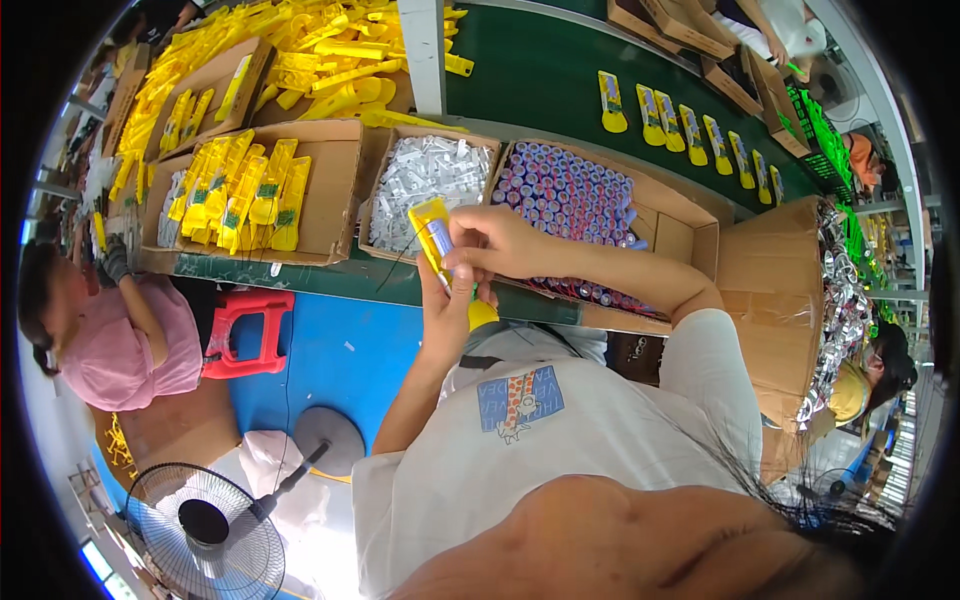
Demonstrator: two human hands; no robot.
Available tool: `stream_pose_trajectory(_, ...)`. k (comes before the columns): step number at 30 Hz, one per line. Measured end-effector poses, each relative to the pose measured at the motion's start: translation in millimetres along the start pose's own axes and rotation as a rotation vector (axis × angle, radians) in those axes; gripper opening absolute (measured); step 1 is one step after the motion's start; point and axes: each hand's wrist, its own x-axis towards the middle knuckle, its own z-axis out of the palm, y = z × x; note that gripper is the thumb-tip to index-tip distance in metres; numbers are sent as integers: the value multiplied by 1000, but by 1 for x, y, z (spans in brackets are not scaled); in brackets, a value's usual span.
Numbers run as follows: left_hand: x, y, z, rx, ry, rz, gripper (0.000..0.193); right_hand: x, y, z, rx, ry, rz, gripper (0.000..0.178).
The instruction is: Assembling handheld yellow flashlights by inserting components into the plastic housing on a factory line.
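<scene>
Yellow plastic casing (428, 215), one: tilted, with a purple cylinder (440, 238) showing in it, in the worker's left hand (445, 308), which is closed around its lower part. Right hand (505, 242): thumb and fingers pinched together at the casing's right side. Small white parts (425, 180), one boxful: just beyond both hands. Purple batteries (560, 190), one boxful: right of the right hand, partly beneath the forearm (620, 275). Yellow pieces (267, 200), one boxful: left of the left hand, farther off. Dark green surface (540, 80): well beyond the right hand.
</scene>
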Motion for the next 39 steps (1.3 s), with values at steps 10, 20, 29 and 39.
stream_pose_trajectory(10,-2,-2,-17,-163,149,7,22,69,25,-48,-951,-418,-205,19)
stream_pose_trajectory(20,-7,-6,-12,-211,73,-85,18,79,22,-44,-954,-489,-215,10)
stream_pose_trajectory(29,-6,-5,-13,-205,78,-149,17,77,8,-46,-359,156,-239,12)
stream_pose_trajectory(39,1,-18,-8,-49,53,10,20,39,9,-13,-278,245,-13,20)
